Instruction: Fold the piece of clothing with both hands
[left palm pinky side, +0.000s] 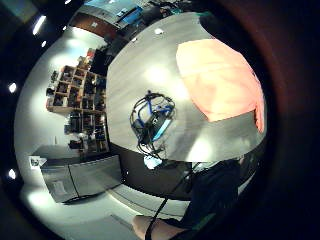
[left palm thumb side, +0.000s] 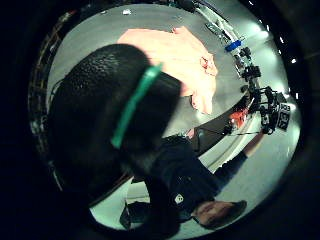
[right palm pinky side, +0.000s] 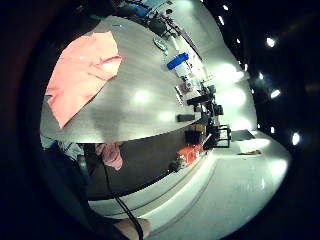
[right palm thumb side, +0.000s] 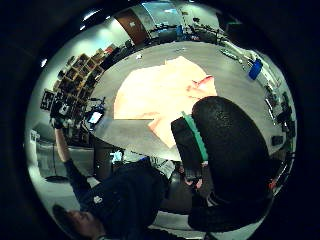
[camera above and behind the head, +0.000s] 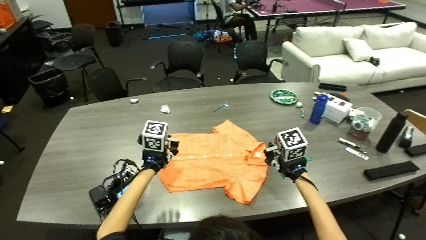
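Flat on the grey table, an orange shirt lies spread between a person's two gloved hands. Left hand is at the shirt's left edge, right hand at its right edge; whether either grips cloth cannot be told. Tangled cables lie nearby.

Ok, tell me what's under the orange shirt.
The orange shirt lies spread flat on the grey table, which shows all round it. Whatever might sit beneath the cloth is covered; no bulge shows. The left hand and right hand are at its side edges.
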